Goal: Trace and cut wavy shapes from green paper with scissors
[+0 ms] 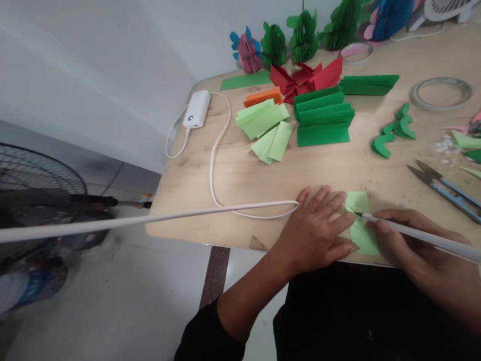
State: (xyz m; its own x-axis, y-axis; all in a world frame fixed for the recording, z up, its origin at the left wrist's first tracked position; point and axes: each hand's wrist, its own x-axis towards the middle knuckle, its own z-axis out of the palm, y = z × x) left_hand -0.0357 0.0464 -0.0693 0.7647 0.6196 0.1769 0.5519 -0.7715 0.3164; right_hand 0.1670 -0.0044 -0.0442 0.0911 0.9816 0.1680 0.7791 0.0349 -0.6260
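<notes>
A light green paper rectangle (358,200) lies at the front edge of the wooden table, with thin dark lines drawn on it. My left hand (317,228) rests flat, fingers spread, with its fingertips on the paper's left side. In my right hand (411,235) is a white pen (432,236), gripped near its dark tip, which points at the middle of the paper. Whether the tip touches the sheet I cannot tell. A white cable (255,205) loops on the table and reaches my left hand.
Light green strips (266,120), folded dark green papers (323,120) and red papers (306,80) lie beyond my hands. At right are thread snips (447,188), curved green cutouts (394,131) and a tape roll (441,94). A white power bank (197,108) sits near the left edge.
</notes>
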